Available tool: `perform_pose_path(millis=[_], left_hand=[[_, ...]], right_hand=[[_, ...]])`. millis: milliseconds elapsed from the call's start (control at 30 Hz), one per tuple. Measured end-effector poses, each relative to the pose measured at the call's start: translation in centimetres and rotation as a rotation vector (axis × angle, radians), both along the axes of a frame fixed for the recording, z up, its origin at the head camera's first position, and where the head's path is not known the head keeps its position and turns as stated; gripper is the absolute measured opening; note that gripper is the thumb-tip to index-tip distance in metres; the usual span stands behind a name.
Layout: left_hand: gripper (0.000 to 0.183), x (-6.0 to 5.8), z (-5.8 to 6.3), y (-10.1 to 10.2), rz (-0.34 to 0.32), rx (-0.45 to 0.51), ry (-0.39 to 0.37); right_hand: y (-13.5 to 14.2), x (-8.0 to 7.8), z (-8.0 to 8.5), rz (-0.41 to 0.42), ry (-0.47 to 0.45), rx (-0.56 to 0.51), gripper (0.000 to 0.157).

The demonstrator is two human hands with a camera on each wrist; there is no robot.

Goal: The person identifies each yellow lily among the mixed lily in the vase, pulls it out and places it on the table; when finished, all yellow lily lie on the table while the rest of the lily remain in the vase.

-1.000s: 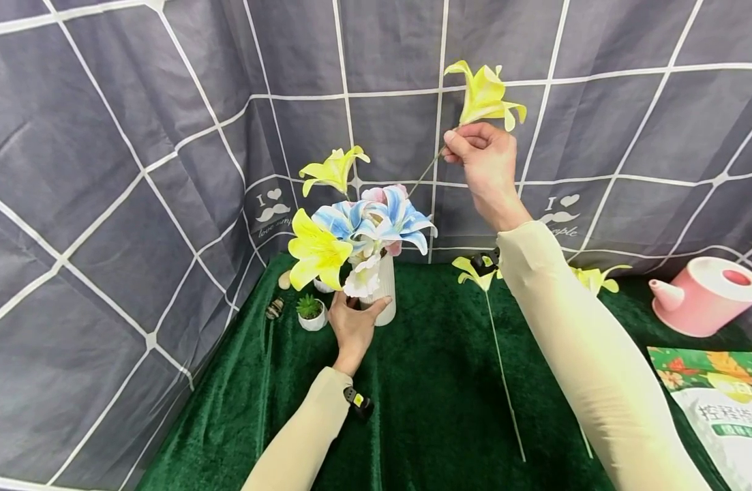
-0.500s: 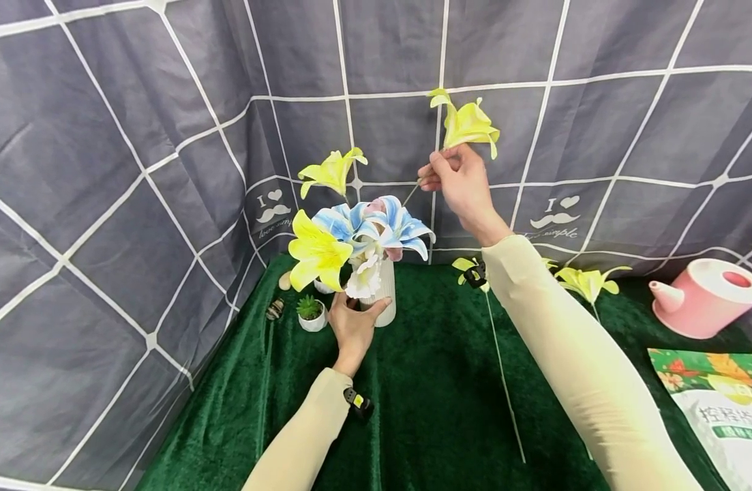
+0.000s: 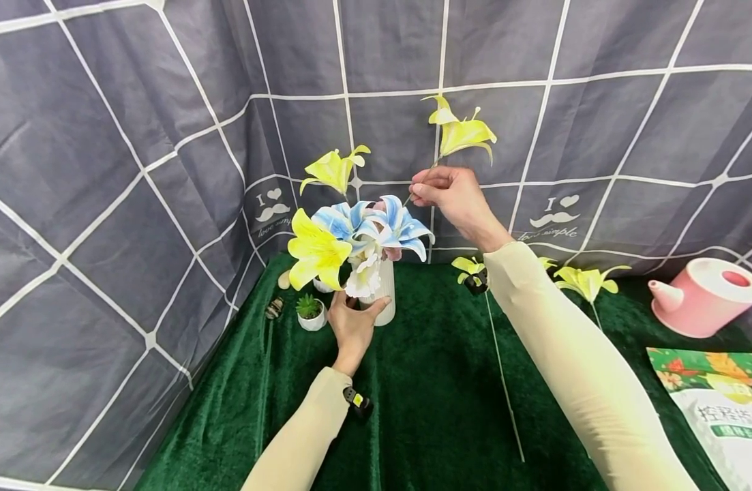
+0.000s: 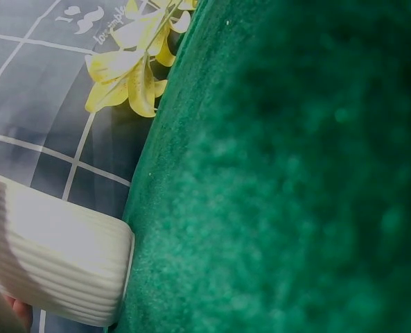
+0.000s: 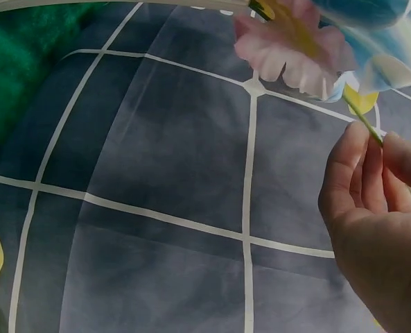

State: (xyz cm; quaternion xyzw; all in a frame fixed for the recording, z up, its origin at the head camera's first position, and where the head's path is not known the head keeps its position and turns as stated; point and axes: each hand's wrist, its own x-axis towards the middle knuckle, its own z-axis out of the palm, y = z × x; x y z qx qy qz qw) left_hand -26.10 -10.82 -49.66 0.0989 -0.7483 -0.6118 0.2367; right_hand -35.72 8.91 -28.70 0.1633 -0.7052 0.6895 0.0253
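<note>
The white vase [image 3: 386, 285] is gripped by the curled left hand [image 3: 353, 327], and a yellow lily [image 3: 464, 134], pinched in the right hand [image 3: 457, 196] at the vase's one o'clock, could be caught on the nearest blue lily [image 3: 402, 230] if pushed down slanting.

In the head view, the cloth [image 3: 388, 136] bears "I", a heart [image 3: 274, 194], a moustache [image 3: 273, 213] and "love simp" at ten o'clock, the ending lost at a fold. The motif repeats near three o'clock, "simple" legible. The left wrist view shows "love simple" at eleven o'clock. At four o'clock, the bag [image 3: 734, 433] carries blurred Chinese characters, its green strip [image 3: 744, 431] unreadable.
</note>
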Motion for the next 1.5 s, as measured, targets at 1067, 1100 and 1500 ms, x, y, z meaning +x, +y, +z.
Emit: perform_pose_path(millis=[1067, 1100, 1500], left_hand=[[0.070, 0.0, 0.1, 0.0, 0.005, -0.007, 0.018], [0.070, 0.0, 0.1, 0.0, 0.005, -0.006, 0.018], [0.070, 0.1, 0.3, -0.1, -0.012, 0.037, 0.007]], right_hand=[[4.0, 0.6, 3.2, -0.263, 0.206, -0.532, 0.020], [4.2, 0.6, 3.3, -0.264, 0.211, -0.545, 0.020], [7.4, 1.4, 3.6, -0.287, 0.263, -0.721, 0.022]])
